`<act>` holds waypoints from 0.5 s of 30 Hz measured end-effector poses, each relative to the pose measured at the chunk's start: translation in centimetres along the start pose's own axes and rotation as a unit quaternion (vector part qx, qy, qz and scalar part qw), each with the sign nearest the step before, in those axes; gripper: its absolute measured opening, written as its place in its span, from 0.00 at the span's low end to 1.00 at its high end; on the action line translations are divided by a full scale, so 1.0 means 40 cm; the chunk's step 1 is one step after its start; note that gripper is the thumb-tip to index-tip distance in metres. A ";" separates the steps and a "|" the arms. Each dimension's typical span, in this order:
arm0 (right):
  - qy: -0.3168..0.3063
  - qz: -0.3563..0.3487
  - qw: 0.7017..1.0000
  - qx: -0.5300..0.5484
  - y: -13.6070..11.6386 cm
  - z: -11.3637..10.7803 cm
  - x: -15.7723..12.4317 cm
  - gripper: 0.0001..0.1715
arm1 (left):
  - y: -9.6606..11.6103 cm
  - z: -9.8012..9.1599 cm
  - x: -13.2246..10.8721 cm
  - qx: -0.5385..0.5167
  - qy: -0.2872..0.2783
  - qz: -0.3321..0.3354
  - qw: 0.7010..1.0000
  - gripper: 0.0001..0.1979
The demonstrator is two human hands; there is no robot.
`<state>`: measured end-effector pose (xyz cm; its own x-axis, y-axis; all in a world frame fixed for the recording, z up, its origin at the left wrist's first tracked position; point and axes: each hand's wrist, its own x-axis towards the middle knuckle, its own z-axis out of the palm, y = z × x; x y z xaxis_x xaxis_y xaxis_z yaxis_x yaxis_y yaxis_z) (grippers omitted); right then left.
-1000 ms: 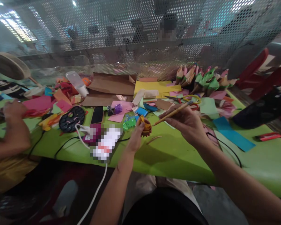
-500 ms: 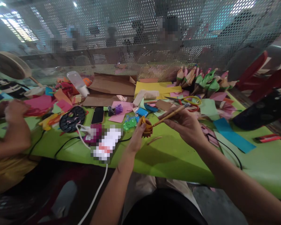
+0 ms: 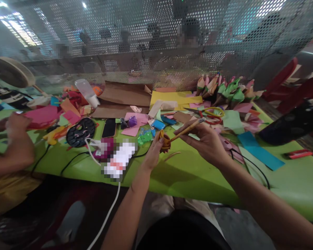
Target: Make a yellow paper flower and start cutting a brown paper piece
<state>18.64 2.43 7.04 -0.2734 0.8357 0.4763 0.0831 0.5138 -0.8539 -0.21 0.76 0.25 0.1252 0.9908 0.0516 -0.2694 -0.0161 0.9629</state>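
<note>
My left hand [image 3: 152, 152] is closed around a yellow-orange curled paper flower [image 3: 165, 143] with a jagged lower edge, just above the green tabletop. In my right hand [image 3: 208, 144] a thin wooden stick [image 3: 186, 131] is pinched between thumb and fingers. Its lower tip meets the flower's right side, and its greyish upper end points up to the right. Whether the tip presses on the paper or only lies close, I cannot tell. On the table under the flower lies a narrow curved brownish strip [image 3: 173, 155].
A phone [image 3: 120, 159] on a white cable and a dark phone [image 3: 109, 128] lie to the left. Behind are scissors [image 3: 215, 111], brown paper [image 3: 125, 93] and wrapped bundles [image 3: 229, 88]. A black bottle [image 3: 292, 121] lies right. Another person's arm [image 3: 18, 146] rests far left.
The flower and my left hand have shifted slightly right. The stick's upper end has dropped a little and moved left; both hands keep their hold.
</note>
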 end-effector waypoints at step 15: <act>-0.026 -0.033 0.997 -0.063 -0.006 -0.002 0.002 0.11 | -0.008 -0.005 0.007 -0.016 0.002 -0.003 1.000 0.29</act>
<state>18.67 2.41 7.29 -0.3306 0.7896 0.5169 0.1825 0.5909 -0.7859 -0.28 1.06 -0.08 0.1227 0.9914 0.0451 -0.3000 -0.0063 0.9539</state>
